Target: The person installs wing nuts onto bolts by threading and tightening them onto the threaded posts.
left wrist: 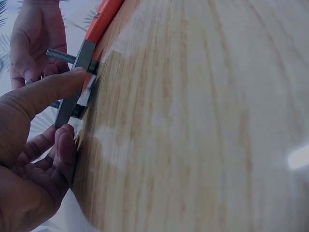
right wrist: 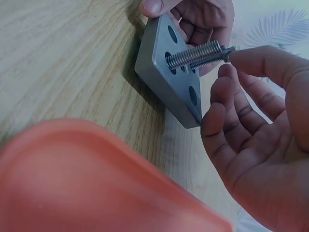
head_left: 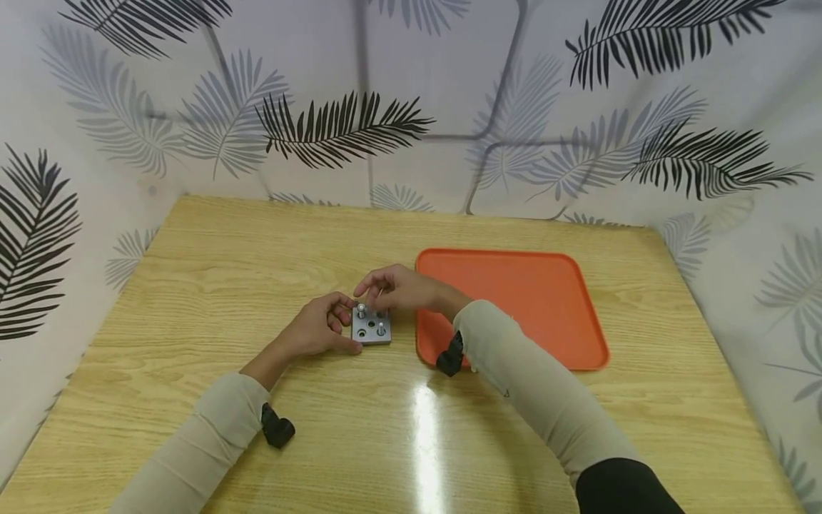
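A small grey metal block with round holes is tilted off the tabletop in the wrist views. My left hand grips its left side, thumb at the near edge and fingers at the far edge. Two threaded bolts stand through it: a near-right bolt and a far-left bolt. Dark bolt heads show under the block in the left wrist view. My right hand is over the block's far side, its thumb and fingertips pinching the tip of the far-left bolt; the fingers partly hide it.
An orange tray lies right of the block, under my right forearm. The wooden table meets a leaf-patterned cloth at the back. Black wrist cameras are strapped to both sleeves.
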The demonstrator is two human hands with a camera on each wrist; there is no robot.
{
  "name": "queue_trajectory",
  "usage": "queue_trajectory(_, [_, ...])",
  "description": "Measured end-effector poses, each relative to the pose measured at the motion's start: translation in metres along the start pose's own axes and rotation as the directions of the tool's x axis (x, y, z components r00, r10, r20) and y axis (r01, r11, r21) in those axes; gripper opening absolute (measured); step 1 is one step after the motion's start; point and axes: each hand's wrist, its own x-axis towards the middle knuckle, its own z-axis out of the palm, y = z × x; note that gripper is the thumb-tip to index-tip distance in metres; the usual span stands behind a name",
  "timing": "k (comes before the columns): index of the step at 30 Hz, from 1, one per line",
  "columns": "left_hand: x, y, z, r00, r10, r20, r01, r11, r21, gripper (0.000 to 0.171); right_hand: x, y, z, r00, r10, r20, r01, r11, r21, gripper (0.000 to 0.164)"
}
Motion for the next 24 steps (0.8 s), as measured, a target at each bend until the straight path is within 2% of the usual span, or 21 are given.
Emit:
queue_trajectory(6, [0.0004,0.0001,0.0003,1.0,-0.003,0.0,0.003,1.0,0.002,0.066,0.0007,0.0003,0.0026,1.0,-0.015,0.02,0.015,1.0,0.006,0.034])
queue_trajectory(16, [-0.0001,0.0011,-0.0002,1.0,-0.017,0.012,0.017,1.0,-0.012,0.065,0.0034,0.0043,0.007,1.0,-0.025,-0.013,0.025,1.0,0.004,0.011])
queue_trajectory(21, [0.0004,0.0001,-0.0003,1.0,-0.013,0.008,0.013,1.0,-0.003,0.064,0.0025,0.0028,0.0066,1.0,-0.016,-0.018,0.016,1.0,-0.006,0.007])
queue_trajectory(24, [0.0008,-0.0004,-0.0004,1.0,-0.018,0.007,0.018,1.0,-0.007,0.064,0.0017,0.0006,0.0034,0.999,-0.002,-0.039,0.001,1.0,-0.019,0.01])
